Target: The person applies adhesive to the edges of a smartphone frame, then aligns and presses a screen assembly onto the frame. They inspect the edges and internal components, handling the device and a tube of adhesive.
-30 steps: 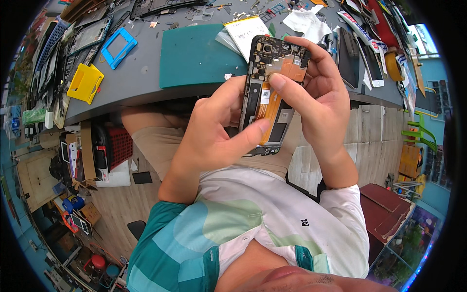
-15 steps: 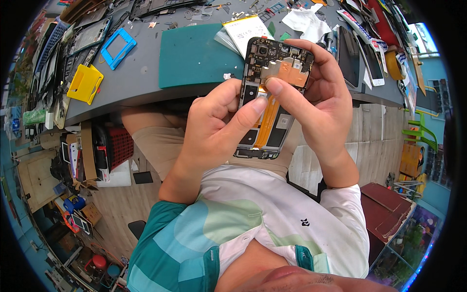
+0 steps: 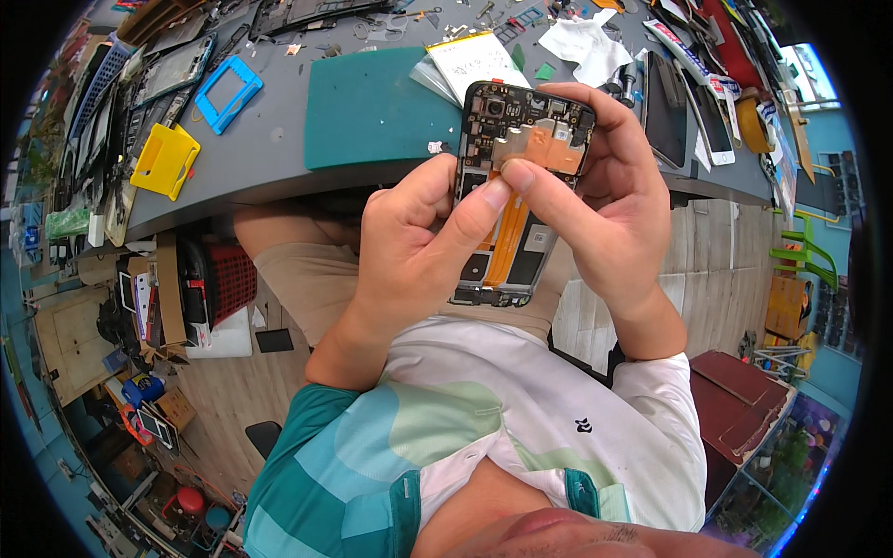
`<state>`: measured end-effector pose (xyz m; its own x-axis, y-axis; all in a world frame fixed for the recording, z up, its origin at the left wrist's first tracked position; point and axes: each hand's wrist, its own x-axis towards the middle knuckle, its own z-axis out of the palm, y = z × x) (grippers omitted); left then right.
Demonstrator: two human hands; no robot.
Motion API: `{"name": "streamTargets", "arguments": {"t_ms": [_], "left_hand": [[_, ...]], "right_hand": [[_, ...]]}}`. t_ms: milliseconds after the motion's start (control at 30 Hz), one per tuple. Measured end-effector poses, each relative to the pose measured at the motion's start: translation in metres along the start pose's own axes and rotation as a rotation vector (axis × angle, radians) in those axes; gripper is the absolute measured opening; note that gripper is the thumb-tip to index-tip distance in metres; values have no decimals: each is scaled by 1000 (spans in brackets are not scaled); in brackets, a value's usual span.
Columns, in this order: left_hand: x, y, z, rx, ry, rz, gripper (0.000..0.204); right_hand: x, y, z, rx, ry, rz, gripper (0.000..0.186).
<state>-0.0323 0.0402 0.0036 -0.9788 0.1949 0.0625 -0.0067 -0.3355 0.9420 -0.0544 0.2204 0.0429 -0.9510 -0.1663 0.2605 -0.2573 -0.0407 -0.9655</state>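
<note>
An opened smartphone [image 3: 544,135] is held up between both hands in front of the table's near edge. Its circuit board and copper-coloured shielding show at the top, and an orange flex cable [image 3: 508,244] runs down over the dark lower part. My left hand [image 3: 409,237] is closed on the phone's left side, its thumb laid on the upper end of the cable. My right hand [image 3: 609,177] wraps the right side, with the thumb pressing where the cable meets the board. Both thumb tips almost meet there. The fingers behind the phone are hidden.
A green mat [image 3: 372,112] lies on the grey table, with a white battery-like pack [image 3: 474,63] at its right. Blue [image 3: 226,93] and yellow [image 3: 166,160] phone-holder frames sit left. A white cloth [image 3: 588,46] and several phones lie right. A red basket [image 3: 230,279] stands below the table.
The phone's top has dipped slightly toward me and tilted a little. My right thumb has shifted slightly down and left, closer to the left thumb. Both hands keep their hold.
</note>
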Motion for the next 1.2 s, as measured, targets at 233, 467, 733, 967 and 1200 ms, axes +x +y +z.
{"name": "streamTargets", "arguments": {"t_ms": [233, 467, 733, 967, 1200], "left_hand": [[1, -1, -3, 47, 22, 16, 27], [4, -7, 0, 49, 44, 114, 21], [5, -7, 3, 46, 70, 153, 22], [6, -14, -5, 145, 60, 175, 25], [3, 2, -7, 97, -105, 124, 37]], "right_hand": [[3, 0, -8, 86, -25, -3, 43], [2, -2, -8, 46, -18, 12, 41], [4, -2, -7, 107, -8, 54, 39], [4, -1, -4, 132, -5, 54, 40], [4, -1, -6, 125, 0, 78, 41]]}}
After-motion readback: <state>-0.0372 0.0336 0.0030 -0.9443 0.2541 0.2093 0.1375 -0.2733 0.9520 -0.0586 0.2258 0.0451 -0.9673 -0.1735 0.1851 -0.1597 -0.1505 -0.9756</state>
